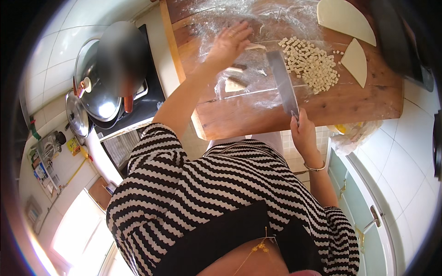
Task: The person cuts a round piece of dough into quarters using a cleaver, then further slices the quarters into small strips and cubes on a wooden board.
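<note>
My right hand (303,129) grips the handle of a wide-bladed kitchen knife (282,82), its blade pointing away from me over a floured wooden board (238,120). My left hand (234,38) is stretched over the board with fingers spread, at a thin strip of dough (255,46) partly hidden beside it. Small dough cubes (310,65) lie in a heap right of the blade. Two flat dough sheets, a large one (345,22) and a smaller wedge (355,63), rest farther right. A small dough piece (233,85) and another strip (234,69) lie nearer me on the left.
Left of the board, a stove (159,79) holds a large pan with a glass lid (103,103); a dark, blurred round pan (121,58) is beside it. A plastic bag (355,134) hangs under the board's right edge, near a door (352,193). A dark object (397,41) stands at the far right.
</note>
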The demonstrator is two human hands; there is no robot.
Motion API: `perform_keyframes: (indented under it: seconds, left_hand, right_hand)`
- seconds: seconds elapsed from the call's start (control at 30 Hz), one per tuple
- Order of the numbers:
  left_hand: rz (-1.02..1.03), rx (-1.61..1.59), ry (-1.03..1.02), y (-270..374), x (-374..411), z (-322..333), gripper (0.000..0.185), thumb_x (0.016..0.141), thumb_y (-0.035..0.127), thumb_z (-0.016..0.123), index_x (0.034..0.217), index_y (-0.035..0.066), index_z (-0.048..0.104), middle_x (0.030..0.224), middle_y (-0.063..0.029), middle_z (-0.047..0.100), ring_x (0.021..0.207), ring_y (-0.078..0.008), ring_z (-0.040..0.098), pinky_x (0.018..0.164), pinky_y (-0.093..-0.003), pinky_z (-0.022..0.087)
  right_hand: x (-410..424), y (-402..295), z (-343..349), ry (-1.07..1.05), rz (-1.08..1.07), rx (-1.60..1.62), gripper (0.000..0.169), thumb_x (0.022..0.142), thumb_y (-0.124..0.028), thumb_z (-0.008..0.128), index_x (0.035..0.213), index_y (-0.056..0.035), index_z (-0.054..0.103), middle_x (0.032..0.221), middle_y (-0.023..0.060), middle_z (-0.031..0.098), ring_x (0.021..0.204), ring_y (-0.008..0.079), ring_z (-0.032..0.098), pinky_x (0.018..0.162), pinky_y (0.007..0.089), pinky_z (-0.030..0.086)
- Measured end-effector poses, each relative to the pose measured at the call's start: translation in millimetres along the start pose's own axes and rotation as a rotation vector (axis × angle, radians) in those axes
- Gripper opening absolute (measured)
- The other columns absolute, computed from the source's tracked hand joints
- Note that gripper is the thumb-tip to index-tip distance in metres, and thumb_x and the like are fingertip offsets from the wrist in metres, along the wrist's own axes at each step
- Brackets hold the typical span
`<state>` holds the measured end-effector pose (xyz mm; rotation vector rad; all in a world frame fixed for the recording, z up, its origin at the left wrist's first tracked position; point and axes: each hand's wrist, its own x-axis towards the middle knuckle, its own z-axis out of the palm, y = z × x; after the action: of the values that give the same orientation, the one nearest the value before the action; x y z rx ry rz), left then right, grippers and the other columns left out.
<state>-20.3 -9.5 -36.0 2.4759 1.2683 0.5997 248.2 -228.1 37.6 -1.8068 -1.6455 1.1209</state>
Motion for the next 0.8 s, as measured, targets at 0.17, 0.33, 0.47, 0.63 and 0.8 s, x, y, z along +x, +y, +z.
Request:
perform_keyframes:
  seconds: [0.17, 0.33, 0.47, 0.63, 0.8]
  left_hand:
    - [-0.034, -0.052, -0.122, 12, -53, -39, 0.03, 0.085, 0.014, 0.073, 0.115, 0.012, 0.067, 0.119, -0.0058, 0.065, 0.109, -0.0293, 0.061, 0.094, -0.0413, 0.051]
    - [0.043, -0.011, -0.018, 14, -53, -5, 0.033, 0.077, 0.016, 0.079, 0.107, 0.012, 0.066, 0.106, -0.0046, 0.065, 0.101, -0.0282, 0.062, 0.093, -0.0422, 0.05]
    - [0.069, -0.021, 0.156, 31, 5, -2, 0.034, 0.076, 0.019, 0.08, 0.106, 0.014, 0.065, 0.107, -0.0027, 0.064, 0.102, -0.0263, 0.06, 0.092, -0.0411, 0.048]
    - [-0.081, 0.01, -0.05, 42, -21, 10, 0.043, 0.076, 0.02, 0.079, 0.115, 0.012, 0.064, 0.116, -0.0049, 0.061, 0.105, -0.029, 0.059, 0.094, -0.043, 0.047]
    - [-0.115, -0.098, 0.102, 55, -28, 7, 0.046, 0.076, 0.02, 0.08, 0.118, 0.009, 0.064, 0.115, -0.0076, 0.062, 0.104, -0.0314, 0.06, 0.093, -0.0449, 0.049]
  right_hand:
    - [-2, 3, -2, 0.032, 0.009, -0.034, 0.019, 0.096, -0.008, 0.053, 0.114, -0.0026, 0.053, 0.075, 0.0211, 0.062, 0.065, 0.0418, 0.061, 0.057, 0.0473, 0.047]
    - [7, -4, -2, 0.002, -0.006, -0.038, 0.016, 0.096, -0.008, 0.054, 0.111, -0.0021, 0.053, 0.072, 0.0207, 0.06, 0.063, 0.0422, 0.06, 0.056, 0.0484, 0.046]
    - [16, -9, 2, 0.061, -0.002, -0.081, 0.016, 0.096, -0.008, 0.053, 0.11, -0.0006, 0.051, 0.069, 0.0215, 0.059, 0.063, 0.0436, 0.059, 0.056, 0.0499, 0.045]
    - [31, -18, -5, 0.02, 0.053, -0.132, 0.016, 0.095, -0.009, 0.054, 0.108, -0.0001, 0.048, 0.071, 0.0231, 0.059, 0.066, 0.046, 0.059, 0.057, 0.0519, 0.045]
    - [43, -17, -3, 0.005, -0.079, -0.195, 0.026, 0.093, -0.009, 0.056, 0.116, -0.0004, 0.048, 0.075, 0.0233, 0.06, 0.069, 0.0453, 0.06, 0.059, 0.0505, 0.046]
